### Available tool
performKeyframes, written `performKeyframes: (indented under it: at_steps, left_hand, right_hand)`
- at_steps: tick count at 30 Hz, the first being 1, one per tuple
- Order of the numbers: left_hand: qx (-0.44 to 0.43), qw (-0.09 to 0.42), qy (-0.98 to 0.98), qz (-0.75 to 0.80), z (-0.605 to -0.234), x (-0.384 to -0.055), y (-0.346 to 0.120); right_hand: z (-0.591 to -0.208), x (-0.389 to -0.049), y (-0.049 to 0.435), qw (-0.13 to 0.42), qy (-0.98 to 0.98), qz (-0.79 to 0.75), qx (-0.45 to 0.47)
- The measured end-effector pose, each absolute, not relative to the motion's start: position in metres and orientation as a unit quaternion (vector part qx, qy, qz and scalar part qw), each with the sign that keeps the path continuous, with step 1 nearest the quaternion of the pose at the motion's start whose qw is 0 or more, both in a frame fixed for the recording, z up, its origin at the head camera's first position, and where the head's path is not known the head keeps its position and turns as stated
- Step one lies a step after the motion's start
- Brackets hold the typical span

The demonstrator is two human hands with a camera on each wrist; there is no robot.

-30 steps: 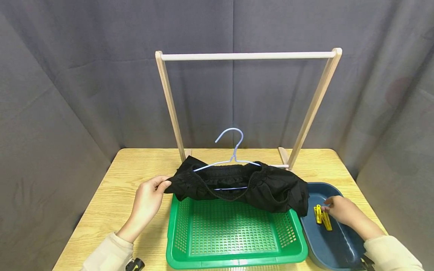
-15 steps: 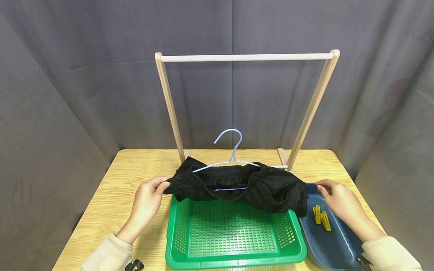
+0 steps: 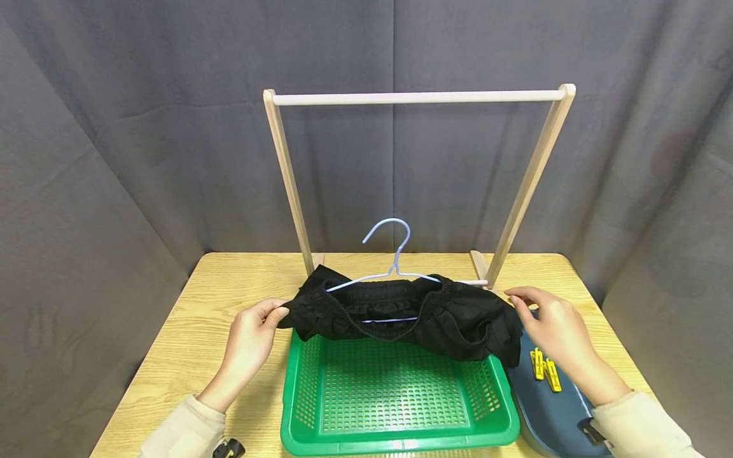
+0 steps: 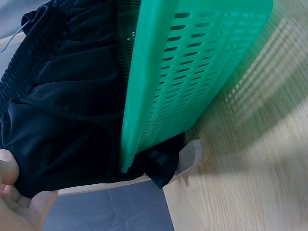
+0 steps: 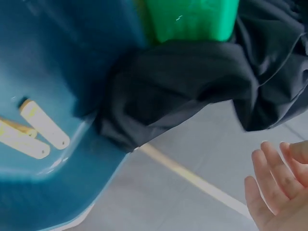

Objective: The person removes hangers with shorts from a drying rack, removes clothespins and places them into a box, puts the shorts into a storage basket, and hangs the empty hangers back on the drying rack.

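Note:
A black elastic-waisted garment [image 3: 458, 321] lies across the back of the green basket [image 3: 395, 442], its gathered waistband curving open at the middle. A pale lilac clothes hanger [image 3: 395, 254] sits inside that opening with its hook standing up. My left hand [image 3: 250, 337] pinches the garment's left end between thumb and fingers, as the left wrist view also shows. My right hand [image 3: 555, 324] is just past the garment's right end. In the right wrist view its fingers [image 5: 276, 178] are loosely bent, apart from the cloth, with nothing seen in them.
Yellow clothespins [image 3: 545, 369] lie in a blue tub [image 3: 555, 420] right of the basket. Behind the garment stands a clothes rack with a white top bar [image 3: 418, 98] and wooden legs. Grey curtains [image 3: 143, 159] surround the wooden table [image 3: 189, 318].
My right hand has moved from the clothespins, up over the tub's far rim and left towards the garment's right end. The left hand keeps its grip in place.

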State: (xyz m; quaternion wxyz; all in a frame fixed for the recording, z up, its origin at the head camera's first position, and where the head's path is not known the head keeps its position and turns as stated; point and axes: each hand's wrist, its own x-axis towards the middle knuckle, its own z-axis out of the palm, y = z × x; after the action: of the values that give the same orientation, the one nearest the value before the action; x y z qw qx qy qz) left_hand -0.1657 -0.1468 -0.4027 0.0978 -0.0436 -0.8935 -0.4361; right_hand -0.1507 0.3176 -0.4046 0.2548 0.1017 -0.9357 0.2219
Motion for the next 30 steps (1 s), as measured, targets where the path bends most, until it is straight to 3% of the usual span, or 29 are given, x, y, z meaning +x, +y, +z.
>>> performKeyframes:
  at_steps: [7, 23, 30]
  left_hand:
    - [-0.045, 0.096, -0.892, -0.439, -0.403, -0.166, -0.147]
    - [-0.036, 0.105, -0.894, -0.433, -0.402, -0.165, -0.145]
    - [-0.054, 0.134, -0.895, -0.422, -0.400, -0.165, -0.142]
  right_hand:
    - [-0.393, -0.153, 0.297, 0.279, -0.925, 0.224, 0.129]
    - [-0.393, -0.169, 0.269, 0.274, -0.915, 0.233, 0.183]
    - [-0.401, -0.176, 0.262, 0.296, -0.888, 0.282, 0.209]
